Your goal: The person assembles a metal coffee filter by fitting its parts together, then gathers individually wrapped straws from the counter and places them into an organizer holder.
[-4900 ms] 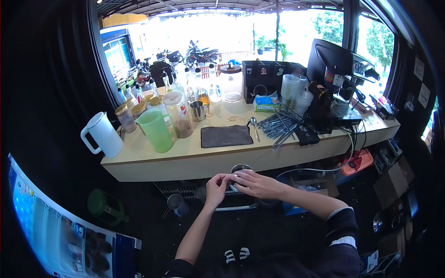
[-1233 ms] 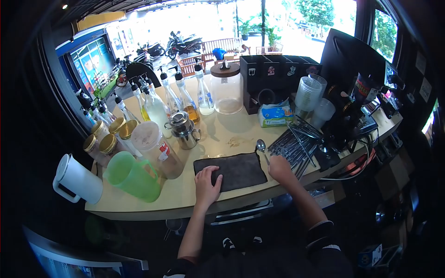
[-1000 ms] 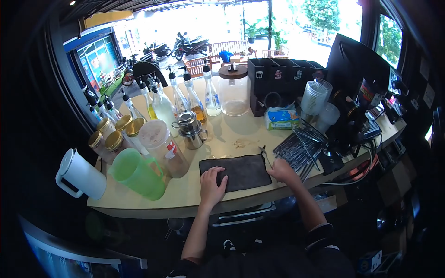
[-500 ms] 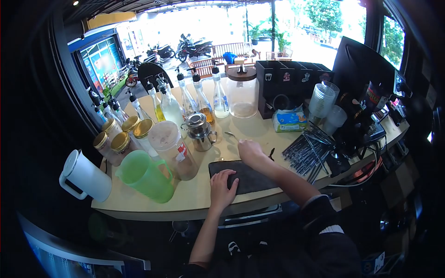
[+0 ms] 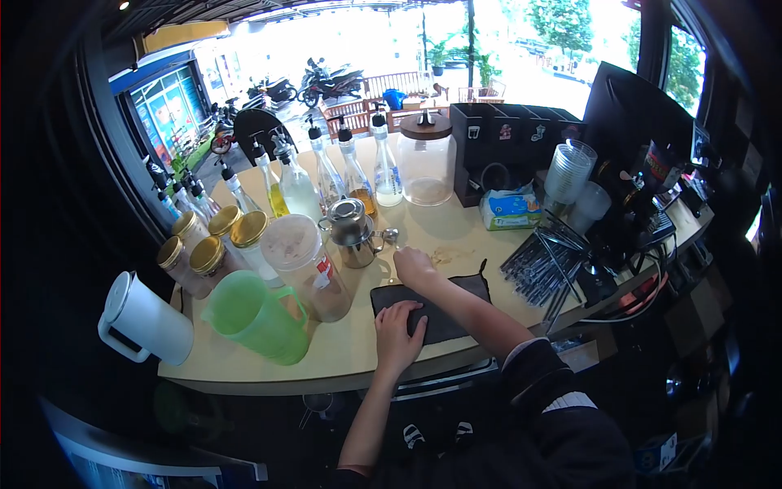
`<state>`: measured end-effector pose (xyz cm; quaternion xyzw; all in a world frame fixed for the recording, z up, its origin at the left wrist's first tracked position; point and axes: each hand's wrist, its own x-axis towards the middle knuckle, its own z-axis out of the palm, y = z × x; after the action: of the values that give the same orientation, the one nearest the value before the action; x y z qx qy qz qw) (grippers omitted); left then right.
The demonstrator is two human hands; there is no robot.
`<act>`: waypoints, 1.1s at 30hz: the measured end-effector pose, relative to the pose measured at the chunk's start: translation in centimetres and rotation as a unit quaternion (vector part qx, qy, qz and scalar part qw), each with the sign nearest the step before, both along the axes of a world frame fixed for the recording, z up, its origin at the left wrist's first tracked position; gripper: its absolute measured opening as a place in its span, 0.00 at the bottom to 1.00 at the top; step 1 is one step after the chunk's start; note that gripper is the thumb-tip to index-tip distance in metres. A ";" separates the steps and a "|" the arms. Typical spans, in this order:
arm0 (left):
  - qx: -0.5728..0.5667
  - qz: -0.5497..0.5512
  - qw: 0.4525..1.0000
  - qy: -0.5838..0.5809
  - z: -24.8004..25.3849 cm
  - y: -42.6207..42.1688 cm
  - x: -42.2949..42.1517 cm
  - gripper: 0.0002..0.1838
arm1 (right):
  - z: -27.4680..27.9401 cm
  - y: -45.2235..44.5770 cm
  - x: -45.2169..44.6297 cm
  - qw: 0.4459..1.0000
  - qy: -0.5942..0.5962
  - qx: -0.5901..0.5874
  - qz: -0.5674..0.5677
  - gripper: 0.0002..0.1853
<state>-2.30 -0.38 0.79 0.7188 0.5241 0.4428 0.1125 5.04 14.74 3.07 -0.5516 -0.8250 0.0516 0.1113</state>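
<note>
My right hand (image 5: pixel 415 269) is closed on the handle of a small metal spoon (image 5: pixel 391 235). The spoon's bowl is up beside the metal drip coffee maker (image 5: pixel 352 236); I cannot tell whether they touch. Just below, a dark grey cloth (image 5: pixel 446 314) lies flat near the counter's front edge. My left hand (image 5: pixel 397 330) rests on the cloth's left part, its fingers stretched out and thumb apart. A thin brownish wet patch (image 5: pixel 450 255) shows on the counter to the right of my right hand.
Left of my hands stand a clear plastic container (image 5: pixel 305 269), a green jug (image 5: pixel 257 318), a white pitcher (image 5: pixel 147 318) and gold-lidded jars (image 5: pixel 209 255). Pump bottles (image 5: pixel 358 175) and a large glass jar (image 5: pixel 427 171) line the back. Wrapped straws (image 5: pixel 542 265) lie at right.
My right hand has moved left with the spoon, nearer the drip coffee maker, and the wet patch behind it now shows. My left hand stays on the cloth. The view has shifted slightly.
</note>
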 end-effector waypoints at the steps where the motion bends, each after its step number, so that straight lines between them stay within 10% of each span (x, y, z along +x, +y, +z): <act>1: 0.000 0.002 1.000 -0.002 0.0 0.0 0.0 0.12 | -0.2 0.1 0.2 1.000 0.000 0.000 -0.005 0.08; 14: -0.019 -0.013 1.000 0.010 0.2 0.0 0.2 0.12 | 1.5 -10.8 15.8 0.973 0.229 0.022 0.030 0.13; 19: 0.073 0.054 0.967 -0.238 0.5 1.0 1.8 0.10 | 1.4 -13.2 27.5 0.958 0.196 0.190 -0.086 0.15; 33: 0.048 -0.191 0.975 0.107 2.6 1.0 29.8 0.22 | 0.2 -9.3 38.7 0.963 0.251 0.076 -0.063 0.10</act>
<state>27.45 0.59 3.37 0.8532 0.3646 0.3584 0.1038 43.71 5.41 3.32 -0.5619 -0.7355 0.1186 0.3595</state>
